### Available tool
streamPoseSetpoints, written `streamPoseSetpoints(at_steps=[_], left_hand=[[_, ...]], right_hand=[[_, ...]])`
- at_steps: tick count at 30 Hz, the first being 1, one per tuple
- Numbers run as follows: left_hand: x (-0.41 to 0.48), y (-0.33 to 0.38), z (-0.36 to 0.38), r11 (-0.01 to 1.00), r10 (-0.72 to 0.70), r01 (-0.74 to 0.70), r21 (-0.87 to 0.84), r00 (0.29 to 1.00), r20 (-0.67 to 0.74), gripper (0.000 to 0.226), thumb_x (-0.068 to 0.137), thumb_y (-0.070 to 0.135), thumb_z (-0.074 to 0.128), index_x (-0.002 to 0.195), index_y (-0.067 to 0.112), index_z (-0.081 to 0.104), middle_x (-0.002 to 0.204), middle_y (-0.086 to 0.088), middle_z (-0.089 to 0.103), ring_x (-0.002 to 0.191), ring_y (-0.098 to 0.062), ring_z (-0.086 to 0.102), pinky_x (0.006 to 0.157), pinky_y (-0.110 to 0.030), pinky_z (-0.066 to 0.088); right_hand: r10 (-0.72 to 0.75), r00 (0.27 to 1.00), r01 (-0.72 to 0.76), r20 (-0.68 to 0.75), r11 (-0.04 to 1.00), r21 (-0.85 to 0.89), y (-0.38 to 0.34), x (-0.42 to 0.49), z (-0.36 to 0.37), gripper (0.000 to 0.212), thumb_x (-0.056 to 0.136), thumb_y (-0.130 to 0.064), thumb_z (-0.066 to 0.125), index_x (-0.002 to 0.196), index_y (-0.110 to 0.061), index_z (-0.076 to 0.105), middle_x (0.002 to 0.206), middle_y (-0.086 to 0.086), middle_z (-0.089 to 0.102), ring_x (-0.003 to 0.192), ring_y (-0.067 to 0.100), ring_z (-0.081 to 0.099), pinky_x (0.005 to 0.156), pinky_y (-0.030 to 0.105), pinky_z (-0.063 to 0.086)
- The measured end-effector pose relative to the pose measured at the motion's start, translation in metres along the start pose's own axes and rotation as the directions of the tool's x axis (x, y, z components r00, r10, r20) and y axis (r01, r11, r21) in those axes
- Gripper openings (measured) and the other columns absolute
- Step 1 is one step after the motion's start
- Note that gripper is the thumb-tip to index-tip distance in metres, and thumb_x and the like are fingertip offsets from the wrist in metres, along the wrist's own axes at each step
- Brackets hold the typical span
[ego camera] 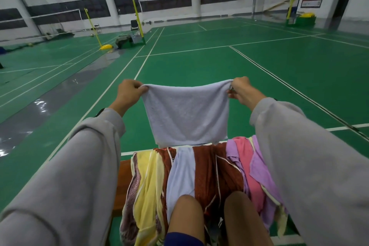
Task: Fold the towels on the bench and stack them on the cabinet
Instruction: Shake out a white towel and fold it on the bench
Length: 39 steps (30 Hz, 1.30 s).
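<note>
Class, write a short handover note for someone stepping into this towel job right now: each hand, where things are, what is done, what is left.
Hands: left hand pinches the top left corner of the white towel; right hand pinches its top right corner.
The towel hangs spread between them, above the bench.
Unfolded on the bench: yellow towel, brown towel, pale blue towel, pink towel, purple towel.
Done: no folded stack in view; cabinet out of view.
Left: fold the held towel, then the pile, then stack all on the cabinet.

Green court (209, 70), yellow net posts (137, 16)
</note>
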<state>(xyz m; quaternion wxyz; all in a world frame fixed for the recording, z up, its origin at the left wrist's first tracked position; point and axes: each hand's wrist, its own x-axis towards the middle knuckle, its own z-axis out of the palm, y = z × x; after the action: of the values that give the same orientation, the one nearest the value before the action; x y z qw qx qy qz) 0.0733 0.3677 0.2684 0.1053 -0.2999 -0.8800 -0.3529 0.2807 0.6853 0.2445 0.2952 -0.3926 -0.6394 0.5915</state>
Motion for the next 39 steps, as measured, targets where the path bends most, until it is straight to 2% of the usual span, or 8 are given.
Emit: streamPoseSetpoints(at_steps=[3,5,8,13,19,26,33,39], left_hand=[[-0.004,-0.001,-0.006,1.0,-0.021,0.021,-0.009,1.0,0.014,0.02,0.091,0.024,0.076,0.095,0.005,0.08,0.081,-0.008,0.071,0.074,-0.021,0.061,0.073,-0.031,0.046],[-0.005,-0.004,-0.011,0.999,-0.025,0.024,0.027,0.999,0.029,0.017,0.088,0.022,0.079,0.092,0.005,0.08,0.08,-0.009,0.072,0.071,-0.021,0.06,0.071,-0.03,0.045],[-0.005,-0.009,-0.018,0.999,-0.048,0.048,0.02,0.998,0.041,0.008,0.081,0.012,0.083,0.082,0.007,0.078,0.078,-0.01,0.072,0.068,-0.019,0.059,0.071,-0.032,0.05],[-0.003,-0.007,-0.017,0.994,-0.022,0.016,0.111,0.998,0.051,0.019,0.074,-0.003,0.08,0.073,0.013,0.07,0.073,-0.002,0.067,0.071,-0.017,0.061,0.066,-0.028,0.048],[-0.001,-0.011,-0.002,0.887,0.142,-0.202,0.415,0.975,0.171,0.023,0.078,-0.007,0.067,0.092,0.006,0.079,0.094,-0.017,0.073,0.091,-0.037,0.067,0.086,-0.046,0.057],[-0.008,0.005,0.001,0.778,0.195,-0.202,0.595,0.978,0.076,0.014,0.076,-0.011,0.061,0.081,-0.006,0.073,0.084,-0.025,0.067,0.073,-0.037,0.059,0.07,-0.045,0.05],[-0.005,0.0,0.005,0.883,0.118,-0.108,0.458,0.993,0.007,0.007,0.082,-0.007,0.064,0.086,-0.002,0.066,0.095,-0.018,0.059,0.08,-0.034,0.055,0.075,-0.045,0.05],[-0.003,-0.008,0.009,0.922,-0.007,-0.009,0.387,0.999,0.04,0.007,0.081,0.002,0.073,0.082,0.007,0.069,0.08,-0.013,0.066,0.076,-0.033,0.064,0.072,-0.043,0.056]], right_hand=[[-0.055,0.998,0.054,0.031,0.999,0.002,0.001,0.005,0.001,0.021,0.09,0.012,0.051,0.11,0.006,0.055,0.095,0.016,0.06,0.07,0.025,0.063,0.055,0.029,0.057],[-0.109,0.988,0.115,0.105,0.992,-0.051,0.0,0.006,0.0,0.014,0.084,0.014,0.063,0.095,0.006,0.065,0.096,0.02,0.066,0.074,0.026,0.068,0.063,0.031,0.062],[-0.233,0.957,0.276,0.17,0.911,-0.307,0.0,0.008,-0.004,0.012,0.074,0.003,0.074,0.076,-0.009,0.074,0.089,0.02,0.075,0.085,0.03,0.075,0.081,0.044,0.064],[-0.281,0.88,0.472,0.382,0.432,-0.768,-0.013,-0.003,-0.009,0.02,0.073,0.013,0.067,0.084,-0.002,0.076,0.068,0.013,0.068,0.072,0.03,0.072,0.07,0.04,0.062],[-0.399,0.797,0.518,0.453,0.066,-0.853,-0.012,-0.022,-0.002,0.021,0.084,0.014,0.048,0.083,-0.005,0.059,0.096,0.023,0.064,0.079,0.035,0.057,0.07,0.039,0.046],[-0.486,0.802,0.434,0.347,0.077,-0.897,-0.016,-0.023,0.001,0.022,0.089,0.013,0.049,0.104,0.006,0.063,0.109,0.028,0.064,0.099,0.045,0.064,0.075,0.044,0.046],[-0.506,0.808,0.42,0.301,0.138,-0.897,-0.027,-0.023,-0.003,0.02,0.089,0.012,0.05,0.102,0.005,0.063,0.11,0.028,0.065,0.095,0.044,0.063,0.073,0.042,0.044],[-0.461,0.849,0.397,0.259,0.232,-0.888,-0.022,-0.022,-0.005,0.015,0.089,0.01,0.049,0.084,-0.004,0.055,0.1,0.023,0.063,0.082,0.038,0.057,0.071,0.039,0.044]])
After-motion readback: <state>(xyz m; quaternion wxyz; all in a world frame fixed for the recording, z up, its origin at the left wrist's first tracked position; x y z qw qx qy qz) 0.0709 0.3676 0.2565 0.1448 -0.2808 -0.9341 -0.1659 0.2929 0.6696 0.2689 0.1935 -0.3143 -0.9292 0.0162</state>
